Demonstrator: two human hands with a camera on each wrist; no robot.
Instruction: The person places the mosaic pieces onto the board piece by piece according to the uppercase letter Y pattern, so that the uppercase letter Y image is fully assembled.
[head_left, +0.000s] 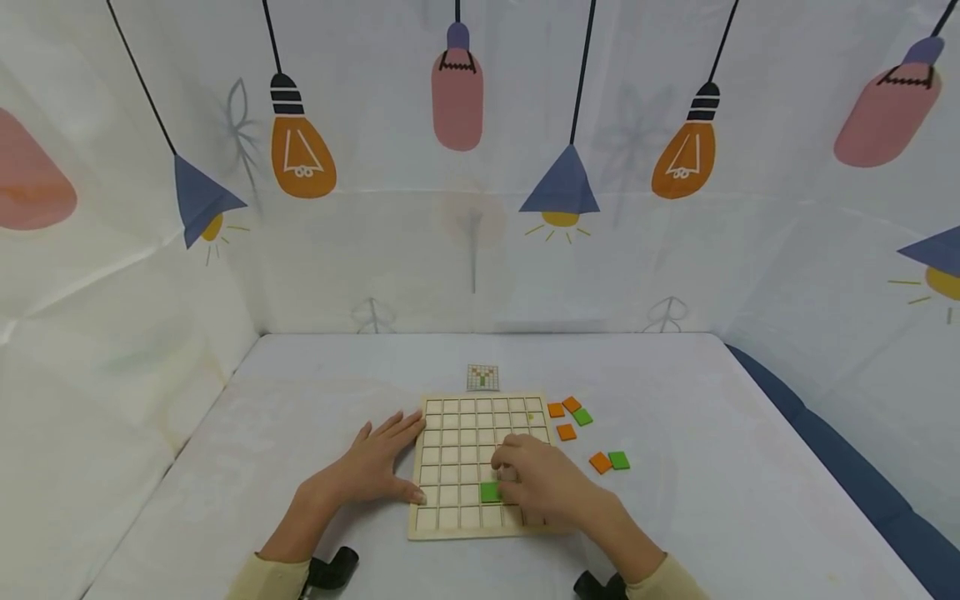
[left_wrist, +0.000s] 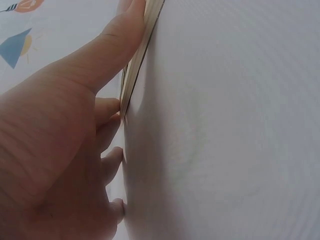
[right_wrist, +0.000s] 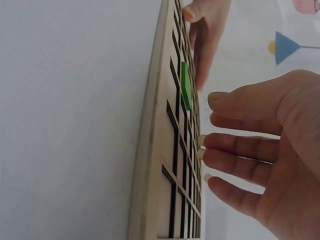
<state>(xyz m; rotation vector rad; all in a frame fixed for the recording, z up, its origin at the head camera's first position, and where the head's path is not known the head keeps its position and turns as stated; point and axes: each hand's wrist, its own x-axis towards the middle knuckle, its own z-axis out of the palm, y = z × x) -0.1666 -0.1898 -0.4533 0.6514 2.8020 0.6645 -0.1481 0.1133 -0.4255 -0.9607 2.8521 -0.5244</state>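
A pale wooden grid board (head_left: pixel 450 467) lies on the white table. One green square tile (head_left: pixel 490 492) sits on it, toward the near side; the right wrist view also shows this green tile (right_wrist: pixel 186 86). My left hand (head_left: pixel 378 462) rests at the board's left edge, fingers spread and thumb touching the frame. In the left wrist view, the left hand (left_wrist: pixel 65 110) lies along the board's side (left_wrist: pixel 137 60). Over the board, just right of the green tile, is my right hand (head_left: pixel 543 479). In its wrist view the right hand (right_wrist: pixel 260 145) has loosely bent fingers, with nothing visible between them.
Loose orange tiles (head_left: pixel 566 432) and green tiles (head_left: pixel 618 460) lie right of the board. Behind it is a small pattern card (head_left: pixel 482 377) with a coloured grid. A lamp-printed curtain (head_left: pixel 405 250) hangs behind the table; a dark blue seat edge (head_left: pixel 832 450) runs along the right.
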